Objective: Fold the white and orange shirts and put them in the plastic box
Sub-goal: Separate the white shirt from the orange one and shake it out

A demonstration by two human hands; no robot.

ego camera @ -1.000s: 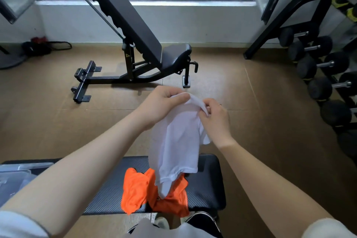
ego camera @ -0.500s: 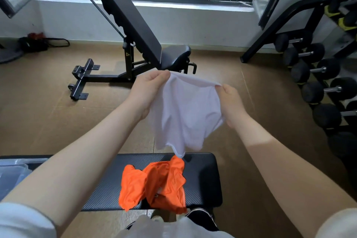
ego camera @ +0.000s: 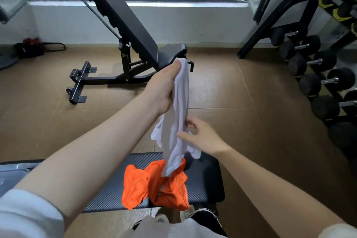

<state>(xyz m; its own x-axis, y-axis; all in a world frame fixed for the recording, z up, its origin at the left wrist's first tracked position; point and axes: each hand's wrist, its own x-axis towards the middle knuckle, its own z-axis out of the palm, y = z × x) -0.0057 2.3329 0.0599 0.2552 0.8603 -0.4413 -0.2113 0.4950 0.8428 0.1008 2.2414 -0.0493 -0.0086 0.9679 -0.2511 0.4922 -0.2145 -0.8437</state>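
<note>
Though bunched lengthwise, white shirt (limp, creased) over orange shirt.

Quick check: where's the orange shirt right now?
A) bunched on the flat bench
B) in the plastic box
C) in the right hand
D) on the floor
A: the orange shirt lies crumpled on the flat bench, under the white shirt that hangs from the left hand.

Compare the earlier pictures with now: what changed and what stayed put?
The right hand let go of the white shirt's top edge and dropped to its middle; the left hand now holds the white shirt hanging bunched. The orange shirt stays crumpled on the bench.
</note>
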